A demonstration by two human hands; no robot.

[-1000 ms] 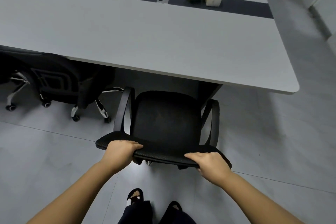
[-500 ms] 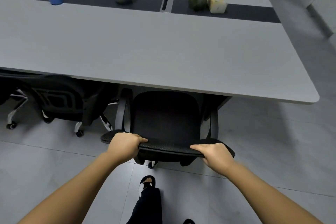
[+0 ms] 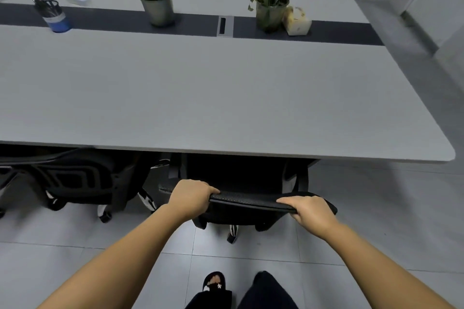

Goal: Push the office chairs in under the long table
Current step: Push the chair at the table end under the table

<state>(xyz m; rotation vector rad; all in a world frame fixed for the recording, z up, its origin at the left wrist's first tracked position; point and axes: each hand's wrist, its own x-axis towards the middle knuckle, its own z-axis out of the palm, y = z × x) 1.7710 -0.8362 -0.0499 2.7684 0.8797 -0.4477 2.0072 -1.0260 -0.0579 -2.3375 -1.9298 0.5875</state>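
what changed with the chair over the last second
The office chair rolled forward: its seat, fully showing a second ago, now sits mostly under the long table edge. The person stepped in behind it. Both hands, left and right, still grip the backrest top. The neighbouring chair stayed put.

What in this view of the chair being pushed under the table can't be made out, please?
Head view only:
- Chair seat and armrest fronts: hidden under the table.
- Left hand and right hand fingers: curled behind the backrest top.
- Second chair: cut by the left edge.
- Pen cup contents: too small.
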